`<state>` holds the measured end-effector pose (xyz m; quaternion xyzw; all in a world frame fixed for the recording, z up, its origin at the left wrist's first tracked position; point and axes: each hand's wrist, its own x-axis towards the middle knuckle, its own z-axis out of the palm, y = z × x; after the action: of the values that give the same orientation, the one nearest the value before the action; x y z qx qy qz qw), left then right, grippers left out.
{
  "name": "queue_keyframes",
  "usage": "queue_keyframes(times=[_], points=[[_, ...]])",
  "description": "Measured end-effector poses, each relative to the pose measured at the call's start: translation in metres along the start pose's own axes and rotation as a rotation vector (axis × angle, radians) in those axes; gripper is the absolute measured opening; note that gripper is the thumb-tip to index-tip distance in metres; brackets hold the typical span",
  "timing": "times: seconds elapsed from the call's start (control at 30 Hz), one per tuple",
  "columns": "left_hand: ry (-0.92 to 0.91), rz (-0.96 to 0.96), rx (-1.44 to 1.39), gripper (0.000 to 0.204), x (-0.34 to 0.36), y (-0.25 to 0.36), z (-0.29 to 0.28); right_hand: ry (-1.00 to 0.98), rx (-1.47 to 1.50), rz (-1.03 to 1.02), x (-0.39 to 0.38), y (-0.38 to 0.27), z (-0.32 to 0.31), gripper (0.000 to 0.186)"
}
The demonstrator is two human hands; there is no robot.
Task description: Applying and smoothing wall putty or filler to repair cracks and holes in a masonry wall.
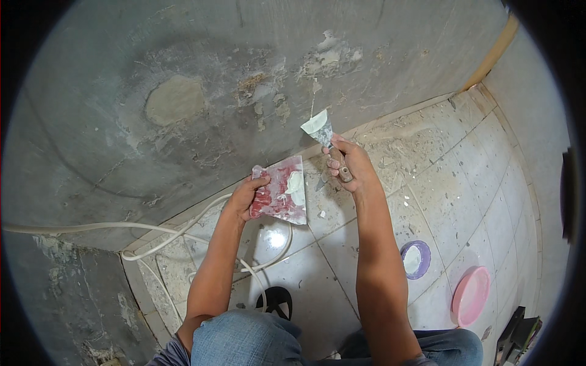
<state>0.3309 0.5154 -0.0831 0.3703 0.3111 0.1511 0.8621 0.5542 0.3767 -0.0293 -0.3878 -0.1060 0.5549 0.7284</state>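
My left hand [243,196] grips the edge of a red, putty-smeared board [268,196]. A dollop of white putty [295,188] lies on the board's right half. My right hand [355,163] is closed around the brown handle of a putty knife [323,135], whose blade points up toward the grey wall [207,30]. White putty coats the blade's edge, which is near the lower wall; I cannot tell whether it touches. Higher on the wall are a smooth, pale round patch [176,100] and a rough, flaking patch [329,58] with white on it.
A pale hose [165,230] loops over the floor at the left. Right of my right arm stand a purple bowl [426,259] holding white material and a pink basin [484,277]. Crumbs and dust litter the tiles [390,146] along the wall. My sandalled foot [278,302] is below.
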Motion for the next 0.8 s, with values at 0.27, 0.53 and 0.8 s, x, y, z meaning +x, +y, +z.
queue_keyframes(times=[0.27,0.53,0.8], points=[[-0.001,0.021,-0.017,0.013,0.004,0.003,-0.001,0.133,-0.006,0.065,-0.008,-0.021,0.049,0.012],[-0.043,-0.003,-0.036,0.011,0.004,0.001,-0.002,0.104,-0.018,-0.004,-0.026,-0.037,0.077,0.014],[-0.061,0.001,-0.048,0.012,0.004,0.003,0.002,-0.003,-0.072,-0.063,-0.042,-0.049,0.095,0.021]])
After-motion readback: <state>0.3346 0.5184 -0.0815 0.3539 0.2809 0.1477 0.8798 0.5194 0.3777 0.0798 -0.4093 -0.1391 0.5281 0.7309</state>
